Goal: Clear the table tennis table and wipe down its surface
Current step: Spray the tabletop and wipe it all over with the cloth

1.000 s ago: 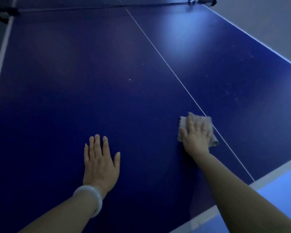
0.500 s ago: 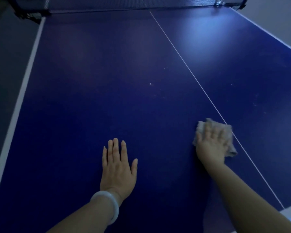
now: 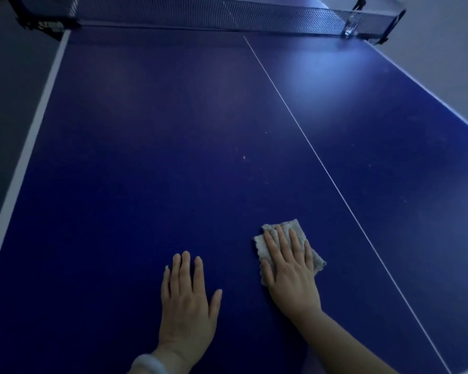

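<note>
The dark blue table tennis table (image 3: 173, 157) fills the view, with a thin white centre line running from the net toward the near right. My right hand (image 3: 289, 268) lies flat with straight fingers on a folded grey cloth (image 3: 265, 242), pressing it to the surface just left of the centre line. My left hand (image 3: 187, 300) rests palm down on the bare table beside it, fingers spread, a pale bangle at the wrist. A few small pale specks (image 3: 244, 157) dot the surface ahead of the cloth.
The black net (image 3: 214, 14) spans the far end, clamped by posts at the left (image 3: 42, 24) and right (image 3: 373, 25) edges. A white border line (image 3: 30, 147) marks the table's left edge, with dark floor beyond. A pale wall lies past the right edge.
My right hand has slid the cloth left, away from the centre line and closer to my left hand. The view has shifted, showing more of the net and left edge.
</note>
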Demonstrator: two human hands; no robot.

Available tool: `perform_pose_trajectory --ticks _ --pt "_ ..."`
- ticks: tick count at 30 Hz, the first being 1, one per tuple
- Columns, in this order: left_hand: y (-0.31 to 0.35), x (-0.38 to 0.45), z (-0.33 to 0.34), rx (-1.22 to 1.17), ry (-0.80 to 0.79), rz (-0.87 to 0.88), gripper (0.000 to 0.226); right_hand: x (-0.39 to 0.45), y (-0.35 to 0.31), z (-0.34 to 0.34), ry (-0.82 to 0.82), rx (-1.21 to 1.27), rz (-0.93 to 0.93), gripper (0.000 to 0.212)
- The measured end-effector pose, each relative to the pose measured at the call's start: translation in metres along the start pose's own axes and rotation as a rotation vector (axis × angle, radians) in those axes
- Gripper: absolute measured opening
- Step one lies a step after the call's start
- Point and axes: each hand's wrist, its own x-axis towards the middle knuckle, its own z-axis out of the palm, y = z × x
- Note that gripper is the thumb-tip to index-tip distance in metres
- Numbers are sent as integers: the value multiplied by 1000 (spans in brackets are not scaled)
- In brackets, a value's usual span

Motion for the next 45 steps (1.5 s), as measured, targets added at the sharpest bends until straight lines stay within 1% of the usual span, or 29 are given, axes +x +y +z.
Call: perform_pose_trajectory --ticks 2,4,8,11,14,16,19,22,26,29,31,32,33,34,36,37,38,40,41,42,43,44,45 --pt "-5 15 -6 -29 -8 18 83 1 0 -2 -7 -3 9 60" --pt "-12 39 -15 -26 26 0 78 1 -1 -3 -4 0 12 60" --pt "-18 83 -20 37 49 -173 82 3 -3 -3 8 10 24 59" --pt "-13 88 -17 50 56 -216 78 27 4 -5 -25 -10 129 61" --pt "-12 88 -14 56 75 -235 75 81 22 -13 -26 71 264 56" --pt "-12 88 -14 61 73 -246 74 123 36 -20 -59 119 319 57" --pt "-13 88 -11 77 88 -242 73 184 52 -32 -138 161 361 59" --pt "-13 89 -9 86 102 -254 76 247 56 -45 -176 221 387 60" --pt "-14 93 -7 85 106 -260 79 329 55 -64 -145 361 468 63" --pt "-16 97 -8 75 97 -275 79 379 48 -71 -130 365 467 64" --pt "-16 98 -8 71 76 -276 77 401 30 -67 -166 332 385 63" --pt "-15 97 -9 74 59 -278 76 406 15 -64 -209 295 305 61" --pt "-15 96 -9 76 49 -282 76 406 -4 -60 -253 210 176 59" --pt "-16 96 -10 70 42 -288 77 401 -26 -56 -288 92 2 62" --pt "-15 96 -13 56 31 -302 79 371 -71 -43 -311 -155 -334 88" --pt "-14 97 -14 54 20 -309 81 350 -93 -35 -309 -207 -452 98" --pt "-12 98 -16 46 8 -321 83 327 -110 -26 -314 -208 -566 98" --pt "-9 100 -18 13 15 -345 91 284 -122 -12 -315 -132 -754 76" --pt "-9 102 -18 -5 29 -353 96 274 -114 -11 -294 -106 -786 66" --pt "-9 103 -15 6 71 -348 102 273 -100 -16 -257 -122 -784 63" --pt "-11 103 -11 25 121 -330 106 279 -80 -23 -211 -196 -769 65" --pt "-13 102 -8 25 133 -326 108 289 -57 -31 -169 -293 -723 70" --pt "-14 101 -8 14 127 -327 107 302 -30 -38 -142 -360 -618 78"
